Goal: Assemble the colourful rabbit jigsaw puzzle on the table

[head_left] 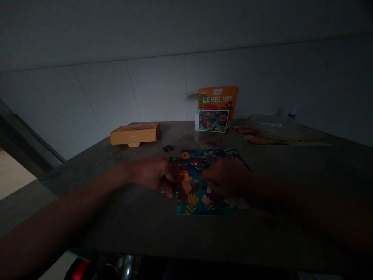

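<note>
A colourful jigsaw puzzle point(192, 206), largely joined, lies flat on the grey table with an orange animal and flowers in its picture. My left hand point(153, 173) is at its left edge, fingers bent over the border and thumb lower down at the side. On the puzzle's right half rests my right hand point(225, 177); its index fingertip touches the middle and the other fingers curl under. Whether a piece sits beneath them is hidden. Just above that fingertip, a red-and-dark puzzle piece point(197, 165) shows pale edges. Two loose areas of pieces lie beyond: a dark piece point(168, 147) and a red-and-blue piece point(210, 144).
At the back left of the table point(122, 225) lies an orange box point(134, 135). A white-framed picture card point(212, 121) leans against an upright orange "LEVEL UP!" box point(233, 93). Clear plastic wrapping point(271, 122) covers part of a printed sheet point(262, 139) at back right. Behind stands a wall.
</note>
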{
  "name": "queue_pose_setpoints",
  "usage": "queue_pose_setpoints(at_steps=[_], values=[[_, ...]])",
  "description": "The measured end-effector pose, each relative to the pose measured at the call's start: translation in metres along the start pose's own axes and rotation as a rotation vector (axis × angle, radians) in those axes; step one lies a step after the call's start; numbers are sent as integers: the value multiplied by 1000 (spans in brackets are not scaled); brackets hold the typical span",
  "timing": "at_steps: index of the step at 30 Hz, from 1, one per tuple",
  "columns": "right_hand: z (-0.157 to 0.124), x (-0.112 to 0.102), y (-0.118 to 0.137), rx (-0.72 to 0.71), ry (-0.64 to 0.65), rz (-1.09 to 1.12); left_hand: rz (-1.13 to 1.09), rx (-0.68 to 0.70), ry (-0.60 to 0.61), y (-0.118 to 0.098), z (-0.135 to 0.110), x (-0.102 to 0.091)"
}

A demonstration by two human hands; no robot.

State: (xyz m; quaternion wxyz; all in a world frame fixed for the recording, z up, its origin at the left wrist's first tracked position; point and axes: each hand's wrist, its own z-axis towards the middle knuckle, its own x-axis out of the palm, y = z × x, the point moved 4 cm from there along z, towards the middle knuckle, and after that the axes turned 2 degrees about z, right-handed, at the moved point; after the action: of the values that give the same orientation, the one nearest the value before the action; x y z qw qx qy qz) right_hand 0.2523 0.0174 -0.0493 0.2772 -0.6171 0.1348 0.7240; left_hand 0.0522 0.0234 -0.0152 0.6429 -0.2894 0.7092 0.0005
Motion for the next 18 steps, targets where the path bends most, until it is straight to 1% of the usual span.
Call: queue_pose_setpoints(at_steps=[5, 7, 8, 10, 12, 13, 14, 16, 17, 18], values=[[-1, 0, -1, 25, 9, 24, -14, 43, -29, 2, 0, 2], [-2, 2, -2, 24, -4, 52, 31, 26, -48, 8, -1, 0], [-2, 3, -2, 24, -17, 64, 70, -7, -76, 14, -1, -3], [-3, 4, -1, 4, -49, 78, 189, -132, -179, 32, -5, -13], [-4, 2, -2, -15, -111, 89, 336, -324, -321, 56, -14, -26], [-5, -1, -4, -6, -164, 98, 398, -420, -382, 69, -19, -32], [-5, -5, -9, 29, -231, 111, 434, -511, -428, 82, -24, -36], [-8, -15, -28, 177, -387, 141, 449, -655, -473, 105, -33, -38], [-10, -20, -41, 274, -455, 152, 438, -697, -469, 114, -34, -36], [-13, -22, -56, 371, -503, 157, 419, -708, -458, 121, -34, -32]])
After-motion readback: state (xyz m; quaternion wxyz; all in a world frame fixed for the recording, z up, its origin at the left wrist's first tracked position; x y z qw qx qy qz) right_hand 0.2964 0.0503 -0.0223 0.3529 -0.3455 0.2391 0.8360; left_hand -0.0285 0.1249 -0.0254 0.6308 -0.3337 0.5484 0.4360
